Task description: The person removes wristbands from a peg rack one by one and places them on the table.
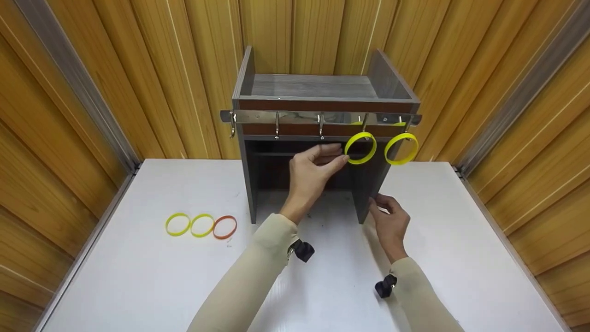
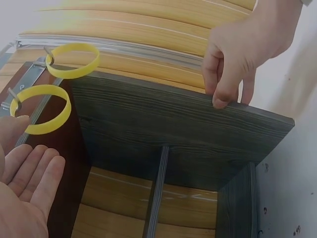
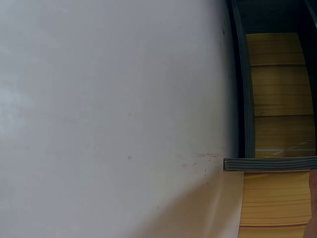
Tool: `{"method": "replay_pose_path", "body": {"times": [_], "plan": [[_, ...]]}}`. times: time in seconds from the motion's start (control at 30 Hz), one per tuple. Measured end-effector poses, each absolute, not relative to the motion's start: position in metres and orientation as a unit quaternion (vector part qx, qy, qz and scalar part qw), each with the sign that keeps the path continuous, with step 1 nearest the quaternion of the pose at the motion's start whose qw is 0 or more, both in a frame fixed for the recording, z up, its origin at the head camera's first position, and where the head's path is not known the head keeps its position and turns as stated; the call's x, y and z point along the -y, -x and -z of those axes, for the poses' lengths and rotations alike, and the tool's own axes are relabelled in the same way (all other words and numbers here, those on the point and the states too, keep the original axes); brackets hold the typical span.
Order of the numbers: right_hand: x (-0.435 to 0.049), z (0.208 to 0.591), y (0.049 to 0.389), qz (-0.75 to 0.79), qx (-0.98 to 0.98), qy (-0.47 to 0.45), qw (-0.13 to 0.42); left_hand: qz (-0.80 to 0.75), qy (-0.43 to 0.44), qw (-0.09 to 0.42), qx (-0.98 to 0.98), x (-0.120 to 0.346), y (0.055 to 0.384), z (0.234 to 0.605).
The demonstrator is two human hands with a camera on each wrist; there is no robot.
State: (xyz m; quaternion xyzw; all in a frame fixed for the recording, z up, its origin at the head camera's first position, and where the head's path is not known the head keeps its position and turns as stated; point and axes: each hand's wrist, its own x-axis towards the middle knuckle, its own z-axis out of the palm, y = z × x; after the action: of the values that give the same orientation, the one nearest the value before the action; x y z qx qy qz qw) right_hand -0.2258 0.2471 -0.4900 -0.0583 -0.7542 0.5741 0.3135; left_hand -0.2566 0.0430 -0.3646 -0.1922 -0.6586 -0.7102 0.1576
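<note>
A yellow ring (image 1: 357,162) hangs on the fourth hook of a metal hook rail (image 1: 299,117), and another yellow ring (image 1: 398,163) on the last hook at the right. My left hand (image 1: 313,175) is at the first of these, thumb tip right at its lower edge. Its fingers (image 2: 47,184) stretch out loosely below the ring in the left wrist view, not wrapped round it. Low on the right, my right hand (image 1: 391,221) grips the front edge of the grey shelf unit's side panel (image 2: 163,106), thumb inside and fingers outside. Only a sliver of that hand shows in the right wrist view.
Two yellow rings (image 1: 177,235) and a red ring (image 1: 224,238) lie in a row on the white table (image 1: 138,281), left of the shelf unit (image 1: 313,86). Three hooks on the rail's left carry no ring. Wood-patterned walls (image 1: 198,69) stand behind and at both sides.
</note>
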Motion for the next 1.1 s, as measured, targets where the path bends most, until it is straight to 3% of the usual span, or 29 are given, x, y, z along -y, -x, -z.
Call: {"method": "replay_pose_path", "body": {"times": [0.9,1.1], "plan": [[-0.249,0.494,0.228,-0.564,0.758,0.039,0.325,0.721,0.172,0.157,0.653,-0.055,0.254,0.352],[-0.260,0.518,0.245,-0.563,0.756,0.051,0.330,0.739,0.173,0.160,0.631,-0.056,0.251,0.347]]}}
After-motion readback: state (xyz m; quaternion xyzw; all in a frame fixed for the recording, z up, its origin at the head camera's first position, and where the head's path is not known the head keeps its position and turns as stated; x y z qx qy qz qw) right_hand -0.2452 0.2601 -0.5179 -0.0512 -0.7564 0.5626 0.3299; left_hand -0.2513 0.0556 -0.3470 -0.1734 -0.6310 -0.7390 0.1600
